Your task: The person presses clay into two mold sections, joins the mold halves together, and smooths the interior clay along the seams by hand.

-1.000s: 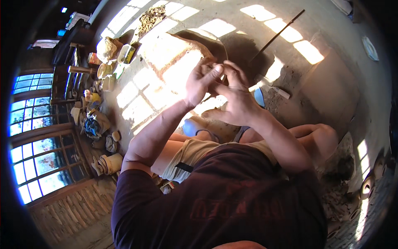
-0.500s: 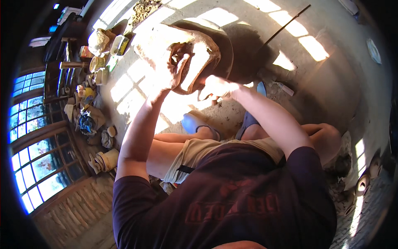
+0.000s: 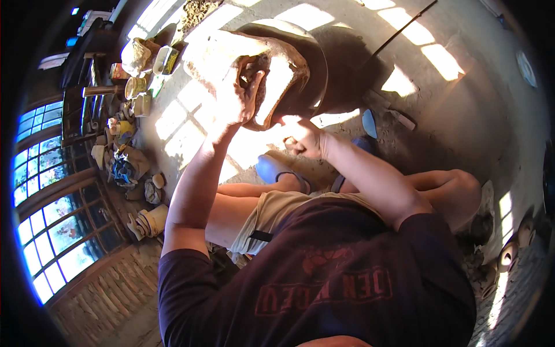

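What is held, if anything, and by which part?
The left hand touches the clay form at its opening, perhaps gripping; whether the curled right hand holds anything is unclear.

You wore a dark maroon shirt [image 3: 370,243] with plain short sleeves [image 3: 186,274], a faded red motif [image 3: 327,260] and boxed red lettering [image 3: 324,292] on its chest. Your tan shorts [image 3: 281,207] had a black strip [image 3: 261,236] and a pale bluish left hem [image 3: 245,247]. Your left shoe [image 3: 270,168] was blue, with a darker strap [image 3: 298,180]
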Tool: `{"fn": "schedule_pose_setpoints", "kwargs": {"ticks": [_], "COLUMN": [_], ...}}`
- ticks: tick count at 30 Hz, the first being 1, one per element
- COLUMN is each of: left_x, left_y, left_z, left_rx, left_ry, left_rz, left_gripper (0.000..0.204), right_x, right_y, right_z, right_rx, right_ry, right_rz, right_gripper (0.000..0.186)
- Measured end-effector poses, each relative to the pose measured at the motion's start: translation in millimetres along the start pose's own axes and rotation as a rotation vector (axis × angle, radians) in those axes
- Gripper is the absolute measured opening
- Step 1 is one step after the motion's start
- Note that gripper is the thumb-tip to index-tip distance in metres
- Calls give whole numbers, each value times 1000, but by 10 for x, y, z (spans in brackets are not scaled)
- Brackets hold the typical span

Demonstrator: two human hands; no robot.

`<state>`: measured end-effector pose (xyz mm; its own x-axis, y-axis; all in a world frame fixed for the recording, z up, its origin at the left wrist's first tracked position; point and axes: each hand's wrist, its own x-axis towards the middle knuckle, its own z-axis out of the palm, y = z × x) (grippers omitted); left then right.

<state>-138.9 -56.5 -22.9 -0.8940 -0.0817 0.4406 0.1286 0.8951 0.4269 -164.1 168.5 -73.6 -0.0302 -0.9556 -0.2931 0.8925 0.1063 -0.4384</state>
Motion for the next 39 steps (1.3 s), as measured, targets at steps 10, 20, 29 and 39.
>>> {"fn": "schedule_pose_setpoints", "kwargs": {"ticks": [10, 20, 29, 39], "left_x": [45, 131, 190, 150], "left_y": [207, 351, 611, 375], "left_z": [-95, -75, -251, -248], "left_rx": [-49, -94, -120, -33], "left_ry": [2, 12, -17, -30], "left_rz": [-72, -119, -206, 68], "left_gripper": [46, 55, 64, 92], "right_x": [-71, 228, -382, -97], "right_y": [281, 757, -68, -664], "right_z": [193, -346, -192, -323], "right_rx": [-77, -1155, -1409, -2185], "right_ry": [300, 474, 663, 637], "right_rz": [-115, -827, -974, -444], "right_gripper": [11, 26, 27, 30]}}
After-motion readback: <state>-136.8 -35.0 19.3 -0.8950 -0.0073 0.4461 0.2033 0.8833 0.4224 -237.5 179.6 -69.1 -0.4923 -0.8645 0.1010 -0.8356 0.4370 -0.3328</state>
